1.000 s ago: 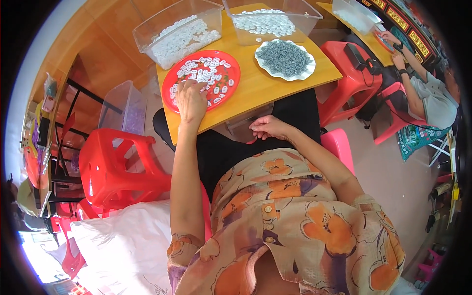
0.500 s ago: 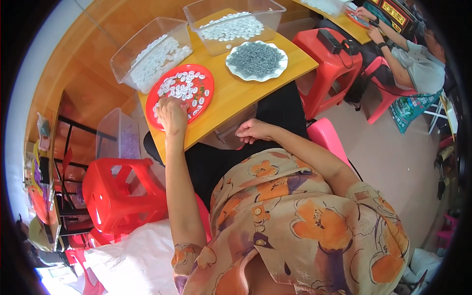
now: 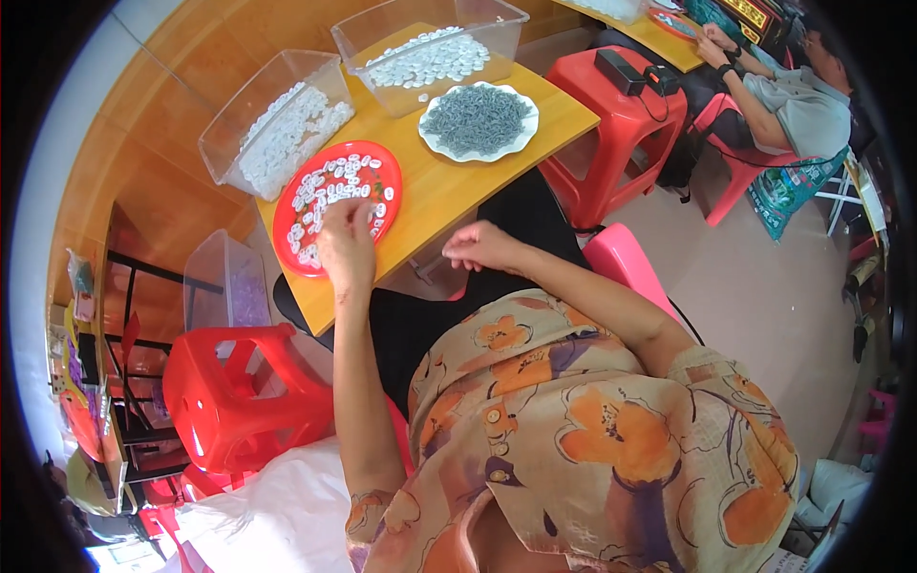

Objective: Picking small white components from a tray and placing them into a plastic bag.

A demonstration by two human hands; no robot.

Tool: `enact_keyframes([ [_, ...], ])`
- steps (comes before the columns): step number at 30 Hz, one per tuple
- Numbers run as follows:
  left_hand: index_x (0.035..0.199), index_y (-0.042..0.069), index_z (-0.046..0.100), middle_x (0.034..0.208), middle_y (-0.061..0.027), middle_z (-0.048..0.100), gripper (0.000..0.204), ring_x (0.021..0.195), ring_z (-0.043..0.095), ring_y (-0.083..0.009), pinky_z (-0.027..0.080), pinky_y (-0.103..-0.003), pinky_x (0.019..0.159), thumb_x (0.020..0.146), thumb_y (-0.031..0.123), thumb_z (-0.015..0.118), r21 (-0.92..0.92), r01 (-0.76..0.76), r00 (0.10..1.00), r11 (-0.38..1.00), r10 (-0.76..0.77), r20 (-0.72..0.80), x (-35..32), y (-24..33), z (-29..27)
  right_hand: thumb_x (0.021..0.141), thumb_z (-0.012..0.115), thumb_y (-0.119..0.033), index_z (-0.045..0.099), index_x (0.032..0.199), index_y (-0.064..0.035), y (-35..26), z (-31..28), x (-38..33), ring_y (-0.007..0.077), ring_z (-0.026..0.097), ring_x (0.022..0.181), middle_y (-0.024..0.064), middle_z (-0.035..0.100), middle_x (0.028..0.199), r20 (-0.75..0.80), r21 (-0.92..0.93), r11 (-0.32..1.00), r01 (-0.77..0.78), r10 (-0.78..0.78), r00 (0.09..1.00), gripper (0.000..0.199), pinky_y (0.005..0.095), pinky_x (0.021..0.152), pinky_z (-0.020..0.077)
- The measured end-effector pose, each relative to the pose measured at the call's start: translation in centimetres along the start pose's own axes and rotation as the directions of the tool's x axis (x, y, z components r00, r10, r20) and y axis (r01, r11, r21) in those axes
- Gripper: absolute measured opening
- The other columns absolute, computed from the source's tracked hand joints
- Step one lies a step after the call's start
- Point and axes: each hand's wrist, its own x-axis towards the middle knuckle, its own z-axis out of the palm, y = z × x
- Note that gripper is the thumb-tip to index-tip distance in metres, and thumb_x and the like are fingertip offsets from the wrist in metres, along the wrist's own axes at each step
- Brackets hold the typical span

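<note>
Your yellow table (image 3: 435, 196) sits at twelve o'clock in the view. One red stool (image 3: 224, 401) stands at eight o'clock, and a second red stool (image 3: 611, 134) at one o'clock. Two see-through tubs rest on the table: the near tub (image 3: 222, 153) at ten o'clock, the far tub (image 3: 506, 48) at twelve. Your round red tray (image 3: 384, 156) lies at ten o'clock, just beside the near tub. The wavy white plate (image 3: 489, 155) is at twelve. Your left hand (image 3: 348, 239) is at the tray's five o'clock, fingers bent; I can't tell if they pinch anything. Your right hand (image 3: 482, 246) curls loosely near the table edge; I can't tell if it holds anything. Little white ovals (image 3: 334, 181) dot the tray. Tiny gray bits (image 3: 478, 116) fill the plate.
</note>
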Motion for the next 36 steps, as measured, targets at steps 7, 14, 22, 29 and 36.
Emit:
enact_keyframes([
  [7,0.112,-0.002,0.074,0.096,-0.0007,0.071,0.018,0.088,0.063,-0.0079,0.05,-0.023,0.082,0.104,0.013,0.07,-0.557,0.452,0.875,0.697,-0.225,0.428,-3.2,5.1,0.0,0.106,0.069,-0.032,0.077,0.1,0.0005,-7.5,1.4,-3.9,0.0083,0.059,0.061,0.0046,0.073,0.079,-0.061,0.015,1.0,0.018,-0.017,0.998,0.034,0.0249,0.055,0.047],
  [14,0.11,-0.005,0.072,0.087,-0.006,0.074,0.021,0.076,0.067,-0.0095,0.054,-0.025,0.069,0.103,0.015,0.07,-0.575,0.394,0.909,0.717,-0.21,0.361,-4.9,4.2,1.6,0.109,0.066,-0.029,0.076,0.093,-0.0044,-10.5,2.3,-4.7,0.0062,0.058,0.067,0.0003,0.071,0.079,-0.15,-0.006,0.961,0.276,-0.273,0.95,0.031,0.0229,0.062,0.0466],
  [22,0.118,-0.001,0.076,0.095,-0.0011,0.073,0.022,0.081,0.062,-0.0059,0.048,-0.021,0.074,0.105,0.015,0.072,-0.741,0.509,0.856,0.437,-0.341,0.387,-5.8,4.8,2.3,0.109,0.067,-0.022,0.075,0.098,-0.0031,-10.7,3.7,-4.9,0.0042,0.058,0.069,-0.0008,0.071,0.084,-0.165,0.083,0.943,0.322,-0.306,0.938,0.023,0.0206,0.062,0.045],
  [29,0.123,0.001,0.076,0.101,-0.0017,0.076,0.023,0.085,0.065,-0.0072,0.051,-0.021,0.077,0.105,0.015,0.072,-0.857,0.513,0.843,0.056,-0.223,0.49,-6.1,2.9,3.8,0.109,0.067,-0.024,0.075,0.096,-0.0037,-10.6,4.0,-4.4,0.0047,0.057,0.069,-0.0007,0.071,0.083,-0.207,0.23,0.923,0.307,-0.262,0.943,0.025,0.0203,0.063,0.0433],
  [36,0.123,0.003,0.075,0.102,-0.0055,0.077,0.023,0.078,0.066,-0.0092,0.051,-0.022,0.071,0.105,0.017,0.072,-0.803,0.595,0.733,0.032,-0.432,0.525,-6.1,2.3,3.6,0.098,0.073,-0.024,0.08,0.099,-0.0026,-13.1,-8.1,-0.9,0.0156,0.072,0.079,0.0061,0.077,0.083,-0.398,-0.586,0.775,0.239,-0.532,0.748,0.022,0.0347,0.075,0.0573],
])
